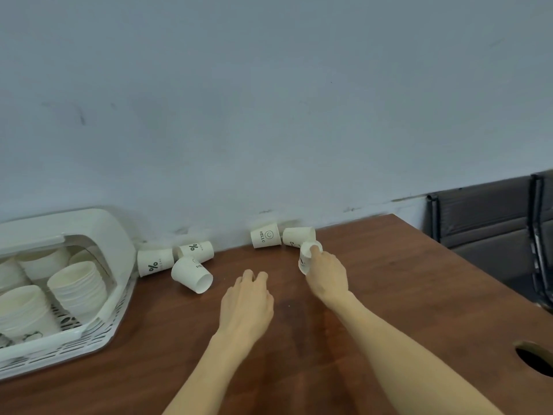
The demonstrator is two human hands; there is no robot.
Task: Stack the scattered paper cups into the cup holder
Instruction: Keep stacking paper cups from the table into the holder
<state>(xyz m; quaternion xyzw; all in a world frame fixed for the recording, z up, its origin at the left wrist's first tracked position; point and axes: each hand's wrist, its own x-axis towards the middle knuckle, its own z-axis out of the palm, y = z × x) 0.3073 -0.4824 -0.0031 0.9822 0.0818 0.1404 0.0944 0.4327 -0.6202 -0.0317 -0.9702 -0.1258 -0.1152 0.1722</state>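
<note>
My right hand (326, 275) grips a white paper cup (306, 256) lying on its side near the wall. Just behind it lie a tipped cup (299, 235) and an upside-down "HELLO" cup (265, 236). Three more cups lie on their sides to the left: a "%" cup (155, 262), another "%" cup (196, 250) and a plain-looking one (191, 274). My left hand (247, 304) hovers over the table, fingers curled, holding nothing. The white cup holder basket (98, 333) at the left holds several stacks of cups (78, 286).
The brown wooden table (389, 295) runs to the grey wall. A round cable hole (535, 359) is cut at the right edge. Dark office chairs (490, 229) stand beyond the table's right side.
</note>
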